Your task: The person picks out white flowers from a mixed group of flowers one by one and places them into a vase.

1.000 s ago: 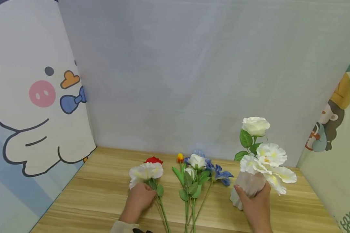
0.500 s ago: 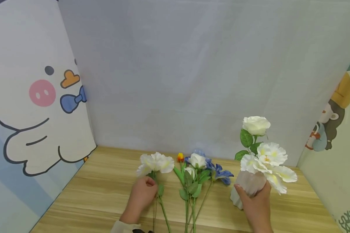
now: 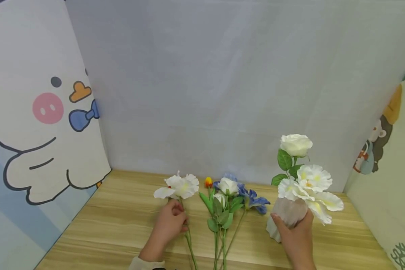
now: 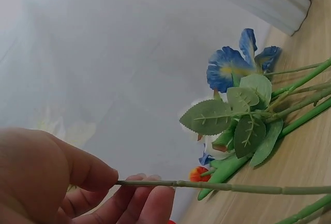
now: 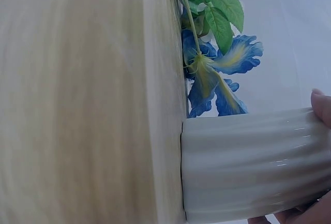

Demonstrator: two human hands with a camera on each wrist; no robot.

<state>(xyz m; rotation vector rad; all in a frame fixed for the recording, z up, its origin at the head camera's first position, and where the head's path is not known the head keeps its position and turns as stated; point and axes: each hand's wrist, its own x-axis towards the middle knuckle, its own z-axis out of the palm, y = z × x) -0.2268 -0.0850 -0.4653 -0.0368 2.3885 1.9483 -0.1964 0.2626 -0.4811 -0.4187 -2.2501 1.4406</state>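
Note:
My left hand pinches the thin stem of a white artificial flower with yellow-tinged ruffled petals. In the left wrist view that stem lies between thumb and fingers. Only a speck of a red flower shows behind the white petals in the head view. At the right, my right hand grips a white ribbed vase around its upper part, with the base on the table. From the vase rise a white rose with green leaves and a large white ruffled flower.
Between the hands lie several artificial stems on the wooden table: white roses, an orange-yellow tulip and blue irises. A grey cloth backdrop stands behind, with printed panels at both sides.
My left hand has lifted the white flower from beside the red one and shifted slightly right, its bloom turning. The right hand and vase have stayed in place.

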